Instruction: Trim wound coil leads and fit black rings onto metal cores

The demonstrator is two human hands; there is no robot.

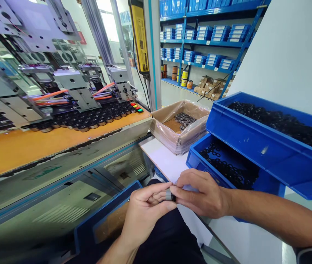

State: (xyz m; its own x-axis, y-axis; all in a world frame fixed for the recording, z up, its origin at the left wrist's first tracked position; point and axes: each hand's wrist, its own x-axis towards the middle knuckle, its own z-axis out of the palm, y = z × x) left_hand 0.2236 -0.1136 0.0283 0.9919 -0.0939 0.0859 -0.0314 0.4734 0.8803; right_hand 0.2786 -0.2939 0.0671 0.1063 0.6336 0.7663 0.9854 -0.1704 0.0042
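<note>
Both hands meet low in the middle of the view, above my lap. My left hand [145,211] pinches a small dark cylindrical part [170,195] between thumb and fingers. My right hand [199,194] closes its fingertips on the same part from the right. Just behind my right hand stands a lower blue bin [197,156] holding black rings. An upper blue bin [254,137] full of black rings sits tilted above it.
An open cardboard box [161,117] lined with plastic holds metal parts on the white table [166,161]. To the left an orange machine bed [21,145] carries a row of dark round parts [90,119]. Another blue bin [103,216] sits below. Blue shelving [208,36] stands behind.
</note>
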